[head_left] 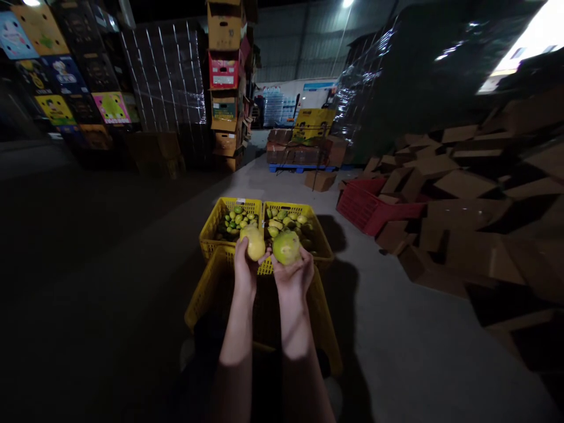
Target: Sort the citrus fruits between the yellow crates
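Near yellow crate [326,326] stands lowest in the scene. Right yellow crate [325,249] and left yellow crate [208,235] stand side by side at its far end. Right hand [296,276] grips greenish fruit [286,248]; left hand [244,264] grips yellow fruit [253,244], just left of it. Loose fruit [238,219] lies in both far crates.

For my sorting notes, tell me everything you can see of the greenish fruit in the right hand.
The greenish fruit is plump, roundish and apparently whole, yellow-green with a paler yellow patch facing the camera. Its skin looks fairly smooth; fine marks are too blurred to judge. The right hand holds it up from below and its right side, beside the yellow fruit and, in this view, before a yellow crate.
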`<state>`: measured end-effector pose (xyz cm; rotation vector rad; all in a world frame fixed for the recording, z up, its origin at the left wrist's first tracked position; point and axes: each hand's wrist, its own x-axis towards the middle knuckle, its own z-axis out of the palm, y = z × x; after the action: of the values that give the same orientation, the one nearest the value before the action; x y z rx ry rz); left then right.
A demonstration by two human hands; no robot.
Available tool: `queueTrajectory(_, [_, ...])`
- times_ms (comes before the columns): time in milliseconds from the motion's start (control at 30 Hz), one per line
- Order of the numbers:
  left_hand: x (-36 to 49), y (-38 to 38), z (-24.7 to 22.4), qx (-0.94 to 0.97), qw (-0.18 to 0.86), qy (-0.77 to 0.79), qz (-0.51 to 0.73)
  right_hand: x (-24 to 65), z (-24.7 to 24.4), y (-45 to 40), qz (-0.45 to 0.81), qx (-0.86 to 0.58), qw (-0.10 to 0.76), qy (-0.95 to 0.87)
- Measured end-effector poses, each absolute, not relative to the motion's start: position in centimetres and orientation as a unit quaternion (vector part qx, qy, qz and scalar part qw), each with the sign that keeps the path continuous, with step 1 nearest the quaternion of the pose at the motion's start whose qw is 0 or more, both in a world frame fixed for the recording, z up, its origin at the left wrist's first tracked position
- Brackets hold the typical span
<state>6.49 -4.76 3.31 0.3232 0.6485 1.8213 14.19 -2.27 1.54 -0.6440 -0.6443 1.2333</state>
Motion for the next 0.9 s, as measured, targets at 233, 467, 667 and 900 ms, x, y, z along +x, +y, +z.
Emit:
queueTrajectory(233, [6.1,-4.8,4.0,0.050,0.615,0.298,0.728,14.5,2.9,-3.3,0.622,-0.284,0.711,-0.163])
queueTrajectory(467, [4.7,-4.8,3.9,0.092,0.674,0.286,0.675,15.4,3.6,-3.5,0.691,-0.276,0.660,-0.105])
queueTrajectory(667, [4.1,-4.2,3.7,0.103,0.663,0.322,0.668,15.5,2.8,-3.2,0.691,-0.304,0.627,-0.191])
queueTrajectory(900, [3.3,-4.0,2.7,0.209,0.522,0.316,0.764,15.9,2.4,-3.3,0.619,-0.312,0.665,-0.277])
